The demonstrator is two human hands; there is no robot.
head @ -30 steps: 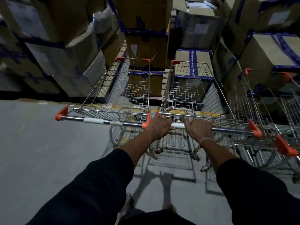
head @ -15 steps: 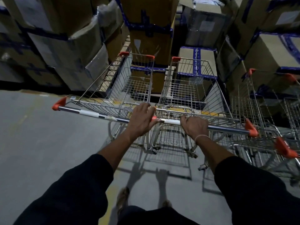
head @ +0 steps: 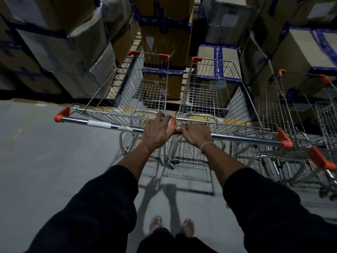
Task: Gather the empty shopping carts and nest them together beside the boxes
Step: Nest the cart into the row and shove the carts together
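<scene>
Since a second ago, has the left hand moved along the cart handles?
Yes. The left hand slid left off the right cart's handle, across the orange end cap, onto the left cart's handle.

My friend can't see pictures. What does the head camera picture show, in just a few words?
A person's left hand and right hand grip the handles of two empty silver wire shopping carts, the left cart and the right cart, side by side where the orange-capped handle ends meet. Stacked brown cardboard boxes with blue tape stand ahead, and more wire carts wait at the right.

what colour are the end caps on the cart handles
Orange, clearest in the head view on the left cart's handle end cap.
</scene>
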